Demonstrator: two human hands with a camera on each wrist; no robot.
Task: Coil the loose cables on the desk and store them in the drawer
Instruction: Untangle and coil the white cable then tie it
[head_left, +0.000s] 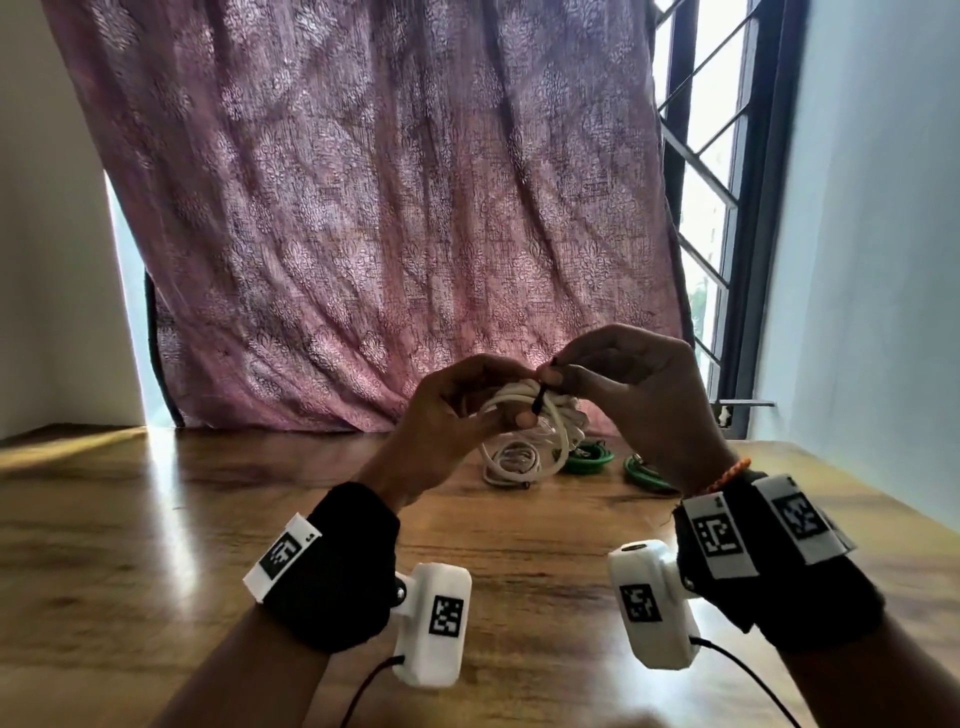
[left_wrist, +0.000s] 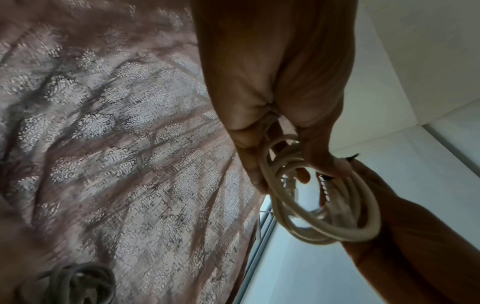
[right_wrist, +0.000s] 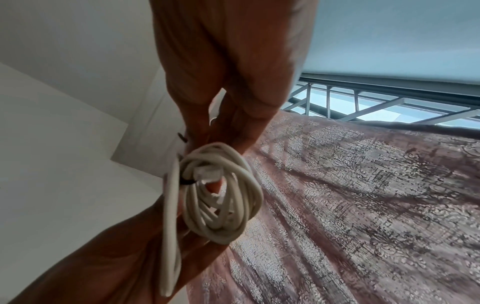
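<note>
left hand (head_left: 457, 410) gripping white cable coil (head_left: 524, 410), right hand (head_left: 639, 384) pinching black tie (head_left: 540, 397)

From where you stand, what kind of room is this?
Probably a room in a home, perhaps a study: a polished wooden desk stands against a patterned pink curtain, with a barred window beside it and cables lying on the desk.
</note>
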